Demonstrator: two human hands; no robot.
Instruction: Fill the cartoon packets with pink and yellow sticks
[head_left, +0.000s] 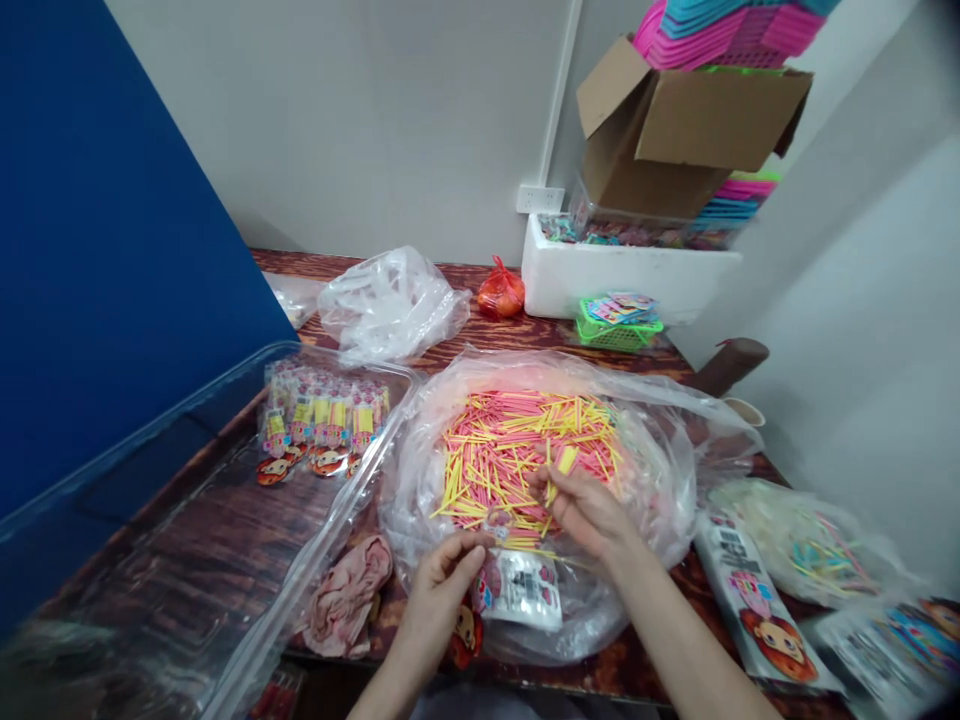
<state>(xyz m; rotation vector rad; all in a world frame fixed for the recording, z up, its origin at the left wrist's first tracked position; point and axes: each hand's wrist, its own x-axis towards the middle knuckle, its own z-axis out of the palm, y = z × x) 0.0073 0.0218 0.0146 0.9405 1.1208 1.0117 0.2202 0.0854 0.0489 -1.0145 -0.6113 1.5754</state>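
Note:
My right hand is closed round a small bunch of thin yellow sticks, raised above the pile. Beneath it, many loose pink and yellow sticks fill a large clear plastic bag lying spread on the table. My left hand, thumb and fingers together, is at the open end of a small printed packet with a silvery back. The packet rests on the bag's near edge. A cartoon figure's head shows beside my left wrist, partly covered by it.
Left stands a clear plastic bin with filled packets; a pink cloth lies beside it. Printed packets and a bag of sticks lie right. Behind are a green basket, white foam box and cardboard box.

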